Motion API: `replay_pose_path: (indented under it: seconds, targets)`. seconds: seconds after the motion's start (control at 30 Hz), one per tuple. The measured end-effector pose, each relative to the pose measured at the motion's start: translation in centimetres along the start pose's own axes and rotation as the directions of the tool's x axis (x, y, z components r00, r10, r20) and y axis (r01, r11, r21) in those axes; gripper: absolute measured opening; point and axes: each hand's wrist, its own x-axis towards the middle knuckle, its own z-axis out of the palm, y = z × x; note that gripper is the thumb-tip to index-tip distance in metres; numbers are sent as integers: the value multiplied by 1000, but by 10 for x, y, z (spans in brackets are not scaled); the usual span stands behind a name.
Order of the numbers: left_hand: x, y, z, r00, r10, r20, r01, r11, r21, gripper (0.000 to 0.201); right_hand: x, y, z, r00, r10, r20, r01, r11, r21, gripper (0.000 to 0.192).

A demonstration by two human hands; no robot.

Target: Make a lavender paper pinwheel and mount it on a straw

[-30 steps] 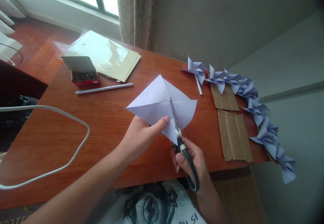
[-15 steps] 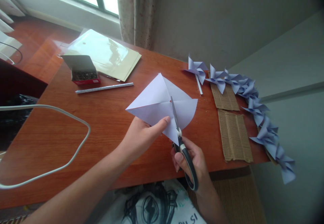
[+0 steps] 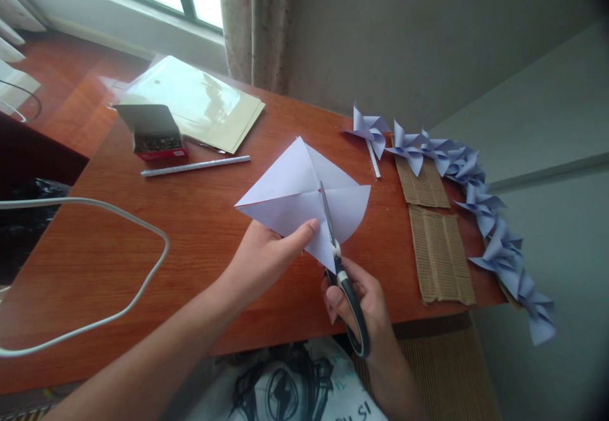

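The left hand [image 3: 264,256] is pinching the paper [image 3: 295,199] while the right hand [image 3: 361,297], fingers closed through the scissors [image 3: 340,269], is cutting toward centre; I'd stop short there.

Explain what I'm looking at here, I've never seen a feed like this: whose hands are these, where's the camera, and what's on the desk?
The camera sits on a person's head, looking down at their own bare hands. The left hand holds a pale paper square; the right hand works scissors, blades in the paper. On the wooden desk lie a white stick, a red box, a plastic folder, cardboard strips and a row of paper pinwheels. A white cable loops at left.
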Motion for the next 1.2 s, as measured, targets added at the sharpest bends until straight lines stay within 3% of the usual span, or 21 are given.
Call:
replay_pose_path:
  seconds: [0.17, 0.93, 1.2]
  targets:
    - [0, 0, 0, 1000, -13, -9, 13, 1000, 0, 20, 2, 5, -4, 998, -52, 32, 53, 998, -27, 44]
    - [1, -1, -2, 1000, 5, 2, -5, 1000, 22, 21, 3, 8, -3, 998, -58, 0, 58, 998, -29, 47]
    - [2, 2, 0, 996, 1, -89, -3, 1000, -18, 25, -3, 5, 0, 996, -84, 26, 84, 996, 0, 58]
